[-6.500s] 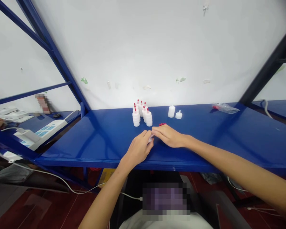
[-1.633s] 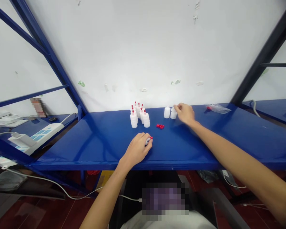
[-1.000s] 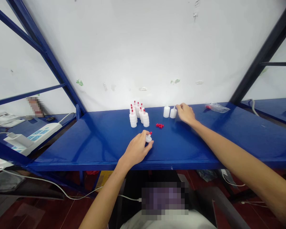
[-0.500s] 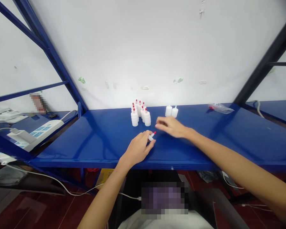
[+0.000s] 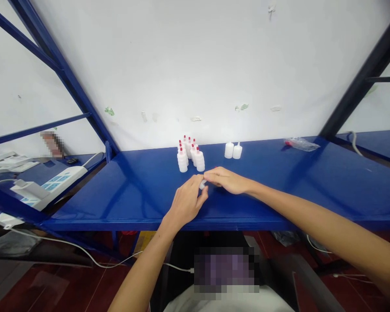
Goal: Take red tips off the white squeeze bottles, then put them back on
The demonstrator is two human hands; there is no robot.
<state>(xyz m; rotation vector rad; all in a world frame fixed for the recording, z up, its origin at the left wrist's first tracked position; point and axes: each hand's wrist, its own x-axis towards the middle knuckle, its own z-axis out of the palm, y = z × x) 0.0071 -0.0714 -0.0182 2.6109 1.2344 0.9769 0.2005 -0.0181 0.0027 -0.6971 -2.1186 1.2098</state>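
Note:
My left hand (image 5: 190, 197) is closed around a small white squeeze bottle (image 5: 203, 184), held tilted just above the front part of the blue table. My right hand (image 5: 225, 179) is closed over the bottle's top end, its fingertips meeting the left fingers. A bit of red (image 5: 216, 167) peeks out behind the right fingers; the nozzle itself is hidden. Just beyond the hands stands a group of white bottles (image 5: 183, 162) with red tips, upright and packed close together. To their right are a white bottle body (image 5: 229, 150) and a bottle with a bare white nozzle (image 5: 237, 151).
A clear plastic bag (image 5: 301, 144) with something red lies at the table's back right. The blue table (image 5: 143, 190) meets a white wall, with blue frame posts (image 5: 74, 86) on both sides. On the left are a power strip (image 5: 56, 182) and cables.
My right hand has moved left and closed over the top of the bottle in my left hand, covering its red tip. The left hand has barely moved.

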